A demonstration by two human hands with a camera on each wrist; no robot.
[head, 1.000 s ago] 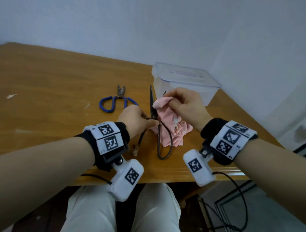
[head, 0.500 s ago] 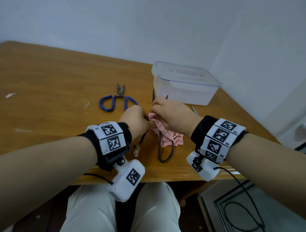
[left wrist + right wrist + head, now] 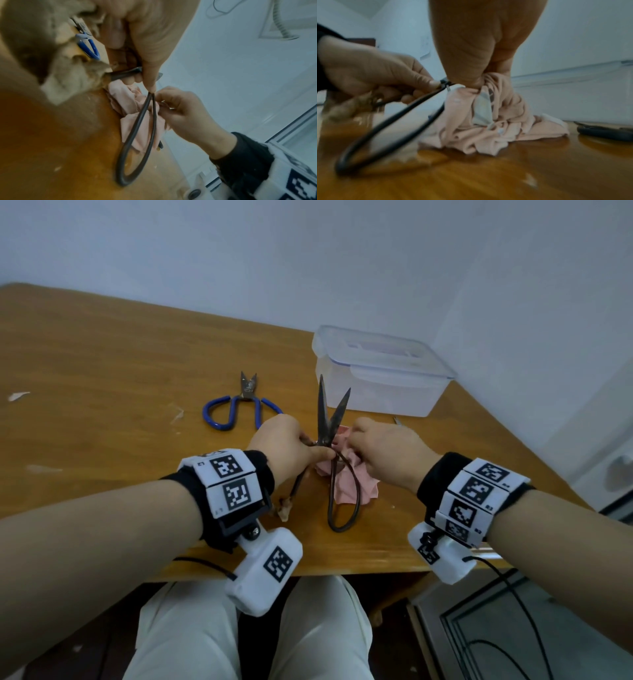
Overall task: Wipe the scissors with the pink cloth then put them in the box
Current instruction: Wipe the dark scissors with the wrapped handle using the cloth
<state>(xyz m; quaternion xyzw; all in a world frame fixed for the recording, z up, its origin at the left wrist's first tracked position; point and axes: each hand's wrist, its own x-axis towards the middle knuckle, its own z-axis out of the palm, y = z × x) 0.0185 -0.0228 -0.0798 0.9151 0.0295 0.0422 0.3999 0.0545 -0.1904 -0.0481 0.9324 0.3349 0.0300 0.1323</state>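
Now the scissors [image 3: 330,433] stand with blades open where they were hidden before, left hand [image 3: 286,446] pinching near the joint, right hand [image 3: 387,453] bunching the pink cloth [image 3: 346,484] lower by the handle, box [image 3: 380,371] behind them.

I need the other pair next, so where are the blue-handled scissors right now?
In the head view the blue-handled scissors lie flat on the wooden table, just beyond the left hand and left of the clear plastic box.

2 scissors [image 3: 330,426] [image 3: 239,409] — 1 cloth [image 3: 356,491] — 1 box [image 3: 387,385]
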